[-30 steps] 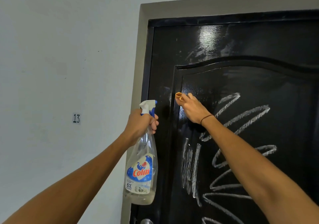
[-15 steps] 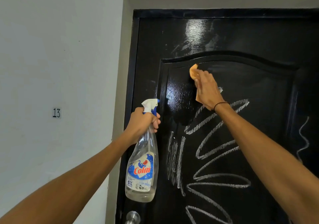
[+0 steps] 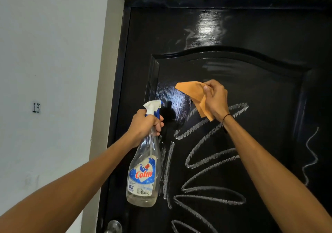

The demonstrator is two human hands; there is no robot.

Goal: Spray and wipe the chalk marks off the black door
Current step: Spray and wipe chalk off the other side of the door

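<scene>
The black door (image 3: 260, 35) fills the right side, glossy and wet-looking near its top. White chalk marks (image 3: 212, 157) loop across its raised panel, and a thinner squiggle (image 3: 311, 157) runs down the far right. My left hand (image 3: 145, 123) grips the neck of a clear spray bottle (image 3: 143, 175) with a white and blue trigger, held just left of the panel. My right hand (image 3: 215, 100) pinches an orange cloth (image 3: 194, 94) in front of the panel, just above the topmost chalk loop.
A grey door frame (image 3: 102, 107) borders the door on the left. The pale wall (image 3: 45, 53) beyond it carries a small number 13 (image 3: 36, 107). A round metal door knob (image 3: 113, 226) shows at the bottom edge.
My right hand has come down and turned from wiping flat on the upper panel to holding the cloth pinched. The view has shifted left to right across the door.
</scene>
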